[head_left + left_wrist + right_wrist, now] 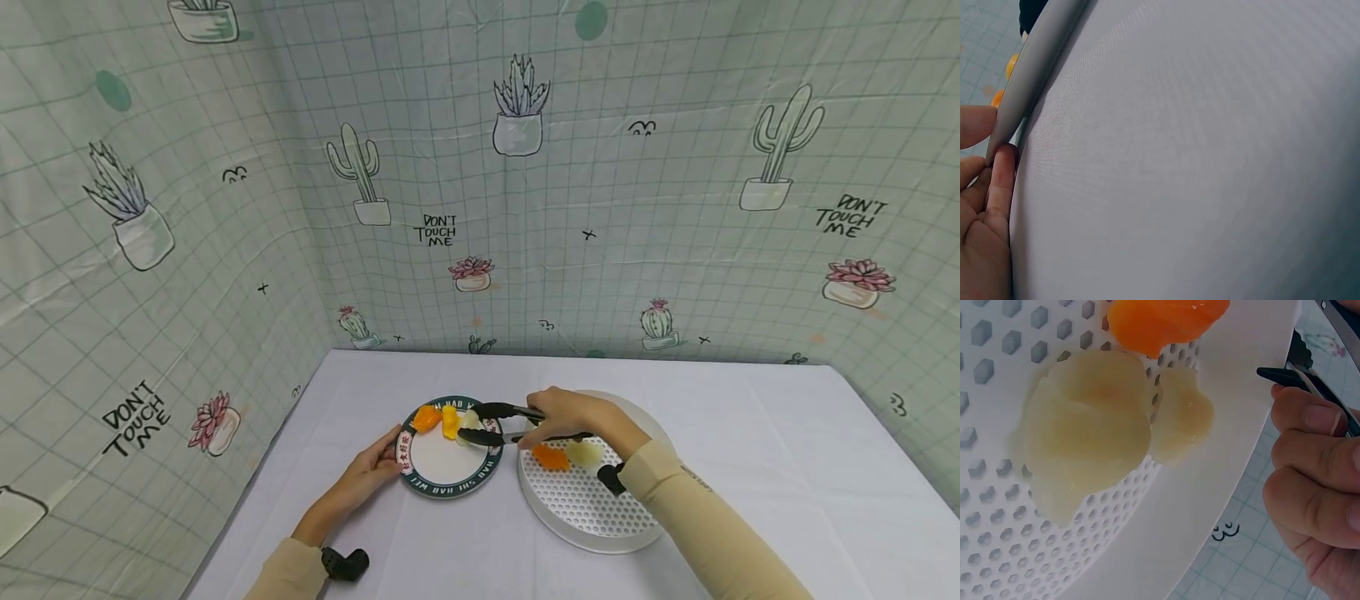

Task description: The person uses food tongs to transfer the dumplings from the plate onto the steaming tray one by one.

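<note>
My left hand (375, 458) pinches the left rim of a round white plate (442, 467) with a green lettered border, thumb above and fingers below. Across the plate's upper part lie an orange piece (427, 418), a yellow piece (450, 422) and a pale piece (468, 419). Black-tipped tongs (498, 411) are gripped in my right hand (566, 413). Their tips stand apart on either side of the pale piece; whether they touch it I cannot tell. In the right wrist view, only part of the tongs shows beside my curled fingers (1313, 469).
A round white perforated tray (585, 508) stands right of the plate, under my right forearm. It bears a soft orange piece (1166, 325), a large pale piece (1088, 425) and a smaller pale piece (1182, 419). A white cloth (750, 467) covers the table; a patterned curtain (585, 192) hangs behind.
</note>
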Tool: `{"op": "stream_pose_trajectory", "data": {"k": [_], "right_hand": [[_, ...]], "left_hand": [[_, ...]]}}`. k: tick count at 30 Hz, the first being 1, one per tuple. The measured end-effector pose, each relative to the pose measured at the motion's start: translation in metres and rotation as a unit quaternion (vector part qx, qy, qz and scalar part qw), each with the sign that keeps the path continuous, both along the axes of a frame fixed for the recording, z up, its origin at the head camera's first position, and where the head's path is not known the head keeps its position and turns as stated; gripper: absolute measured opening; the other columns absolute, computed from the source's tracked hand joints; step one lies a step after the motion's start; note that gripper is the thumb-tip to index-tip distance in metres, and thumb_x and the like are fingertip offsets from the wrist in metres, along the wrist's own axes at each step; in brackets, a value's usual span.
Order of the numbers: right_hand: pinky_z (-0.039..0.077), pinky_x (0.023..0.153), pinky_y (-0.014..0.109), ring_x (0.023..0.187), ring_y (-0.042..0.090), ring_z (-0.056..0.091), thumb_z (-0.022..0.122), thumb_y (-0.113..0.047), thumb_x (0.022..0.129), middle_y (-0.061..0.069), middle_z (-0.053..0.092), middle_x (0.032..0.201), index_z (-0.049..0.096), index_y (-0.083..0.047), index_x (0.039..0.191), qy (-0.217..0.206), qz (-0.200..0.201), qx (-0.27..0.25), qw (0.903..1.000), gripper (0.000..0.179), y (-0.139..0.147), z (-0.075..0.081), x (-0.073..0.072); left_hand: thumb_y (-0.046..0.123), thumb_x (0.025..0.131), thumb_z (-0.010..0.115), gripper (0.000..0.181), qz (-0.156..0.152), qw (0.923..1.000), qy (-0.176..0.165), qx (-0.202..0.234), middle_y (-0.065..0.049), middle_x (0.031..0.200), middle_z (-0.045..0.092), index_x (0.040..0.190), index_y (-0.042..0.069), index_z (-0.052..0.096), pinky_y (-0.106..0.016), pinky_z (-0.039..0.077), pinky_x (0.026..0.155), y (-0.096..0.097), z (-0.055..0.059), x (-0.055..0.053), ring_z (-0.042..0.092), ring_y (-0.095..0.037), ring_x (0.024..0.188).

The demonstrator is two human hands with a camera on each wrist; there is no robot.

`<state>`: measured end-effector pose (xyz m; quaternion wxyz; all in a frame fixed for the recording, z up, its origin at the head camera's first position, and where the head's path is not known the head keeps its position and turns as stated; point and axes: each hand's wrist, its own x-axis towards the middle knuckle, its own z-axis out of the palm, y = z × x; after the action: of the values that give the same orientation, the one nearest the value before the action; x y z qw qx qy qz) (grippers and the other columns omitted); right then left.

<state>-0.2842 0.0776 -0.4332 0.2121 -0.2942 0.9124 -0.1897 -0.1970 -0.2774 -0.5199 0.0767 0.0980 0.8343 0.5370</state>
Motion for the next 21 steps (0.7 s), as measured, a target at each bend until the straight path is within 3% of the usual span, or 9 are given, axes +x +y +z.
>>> {"op": "stream_pose_trajectory", "data": {"k": [6,21], "right_hand": [[0.050,0.078,0.041,0.082,0.021,0.054,0.078,-0.042,0.082,0.002,0.061,0.091,0.063,-0.003,0.113,-0.006,0.004,-0.012,0.9999,0.053,0.0024,-0.0023,-0.0003],[0.050,0.086,0.046,0.092,0.022,0.054,0.076,-0.046,0.083,0.004,0.063,0.104,0.064,-0.006,0.117,-0.009,-0.002,-0.017,0.9998,0.054,0.0079,-0.0054,0.0013]], "left_hand": [[0.005,0.099,0.056,0.065,0.000,1.0000,-0.003,0.006,-0.019,0.122,0.052,0.154,-0.007,0.024,-0.018,0.044,0.083,0.0004,0.0003,0.0005,0.047,-0.021,0.101],[0.006,0.099,0.057,0.066,0.007,0.9999,-0.013,0.008,-0.018,0.125,0.051,0.155,-0.006,0.024,-0.019,0.043,0.083,0.0016,0.0000,0.0005,0.045,-0.023,0.104]]}}
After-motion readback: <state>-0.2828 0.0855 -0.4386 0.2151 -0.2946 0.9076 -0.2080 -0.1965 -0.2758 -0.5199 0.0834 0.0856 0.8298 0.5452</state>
